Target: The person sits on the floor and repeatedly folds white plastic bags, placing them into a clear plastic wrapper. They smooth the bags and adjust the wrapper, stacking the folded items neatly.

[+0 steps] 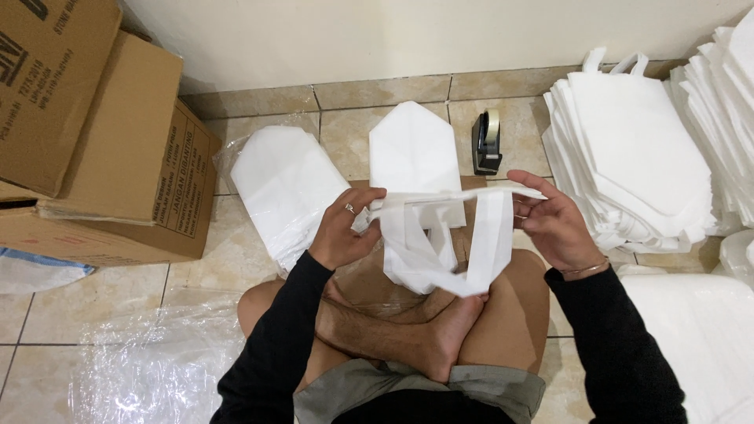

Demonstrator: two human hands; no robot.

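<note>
- Two hands on one white fabric bag (pixel 440 235), held out flat above the crossed legs, with its handle loops drooping down toward the feet.
- Left hand (pixel 343 230) is curled snug around the bag's left edge, fingers folded in, thumb on top. It has a ring on one finger.
- Right hand (pixel 550 220) is way more open, palm turned inward, fingers spread, with just the fingertips pinching the right end of the bag. It has a thin bracelet at the wrist.
- Two small piles of folded white bags sit on the tile floor ahead: one inside a clear plastic wrap (pixel 287 184) to the left, one bare pile (pixel 412 149) in the middle, partly behind the held bag.
- One tall stack of flat bags (pixel 628 157) is on the right, with more white stacks past it at the frame edge; I can't count those properly.
- One black tape dispenser (pixel 487 141) stands by the wall, between the middle pile and the right stack.
- Two cardboard boxes (pixel 118 157) are stacked on the left.
- One loose clear plastic sheet (pixel 149 353) lies on the floor near the left knee.
</note>
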